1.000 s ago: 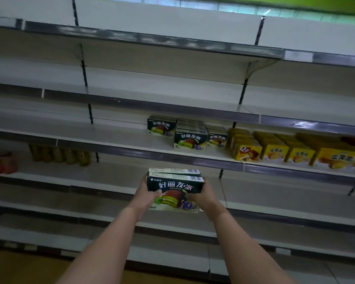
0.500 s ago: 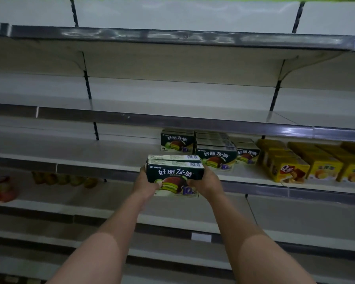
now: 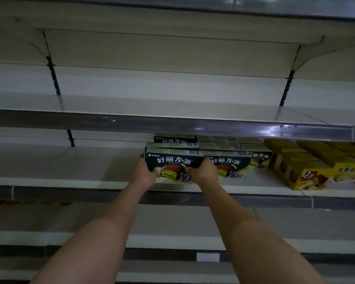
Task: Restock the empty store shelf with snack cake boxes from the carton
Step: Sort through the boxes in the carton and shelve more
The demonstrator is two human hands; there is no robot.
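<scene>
Both hands, left hand (image 3: 144,173) and right hand (image 3: 203,172), clamp the dark green cardboard snack cake box (image 3: 173,163) end to end, long axis crosswise, over the pale metal shelf (image 3: 70,177), just left of the shelved green boxes (image 3: 226,160).

Single head-worn wide-angle view, facing forward, level with the middle shelf (image 3: 70,182), close; both forearms reach in from below.
</scene>
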